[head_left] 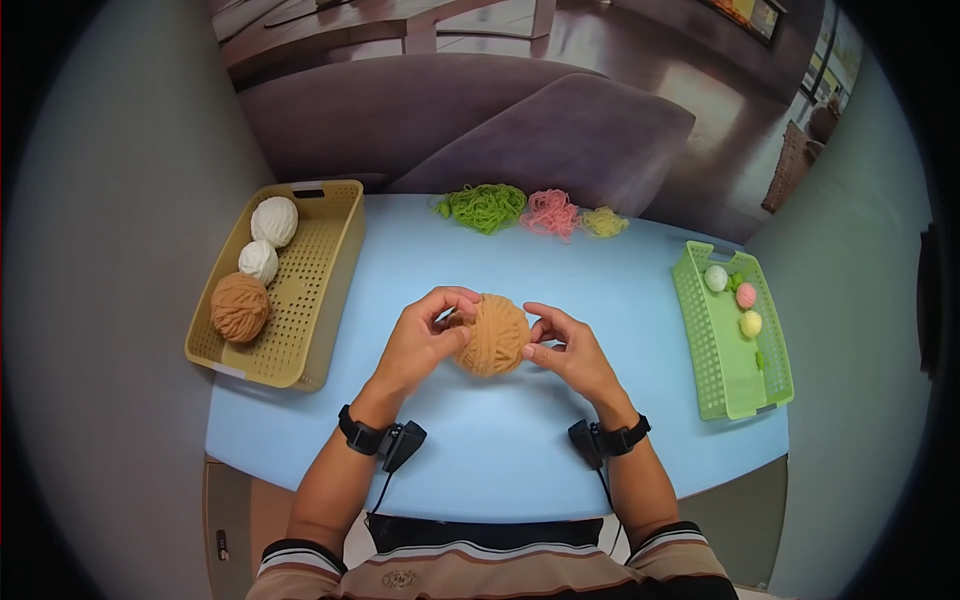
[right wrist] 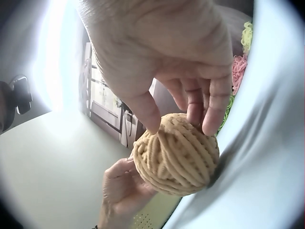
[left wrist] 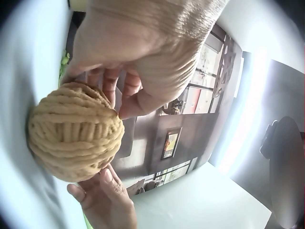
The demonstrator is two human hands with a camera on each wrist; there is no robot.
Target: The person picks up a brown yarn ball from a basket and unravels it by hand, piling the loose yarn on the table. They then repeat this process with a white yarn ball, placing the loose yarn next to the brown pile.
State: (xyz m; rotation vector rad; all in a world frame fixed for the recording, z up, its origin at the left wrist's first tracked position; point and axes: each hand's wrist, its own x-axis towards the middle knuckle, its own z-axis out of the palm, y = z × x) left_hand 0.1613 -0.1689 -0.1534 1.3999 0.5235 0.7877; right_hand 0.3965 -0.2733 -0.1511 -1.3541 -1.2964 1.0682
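The emblem (head_left: 400, 579) on the front of my striped shirt (head_left: 520, 572) is too small to read. My left hand (head_left: 420, 338) curves round the left side of the tan yarn ball (head_left: 497, 338), thumb and fingertips set against it. My right hand (head_left: 572, 358) holds its right side, fingers bent, thumb and fingertips a narrow gap apart. The ball is between my hands, on or just above the blue table (head_left: 480, 450); I can't tell which. Left of the ball stands a brown basket (head_left: 308, 250) with two white balls (head_left: 274, 221) and an orange-brown ball (head_left: 240, 307); right of it, a green basket (head_left: 710, 350). Beyond the ball lie green (head_left: 485, 207), pink (head_left: 551, 214) and pale yellow yarn tangles (head_left: 605, 222)
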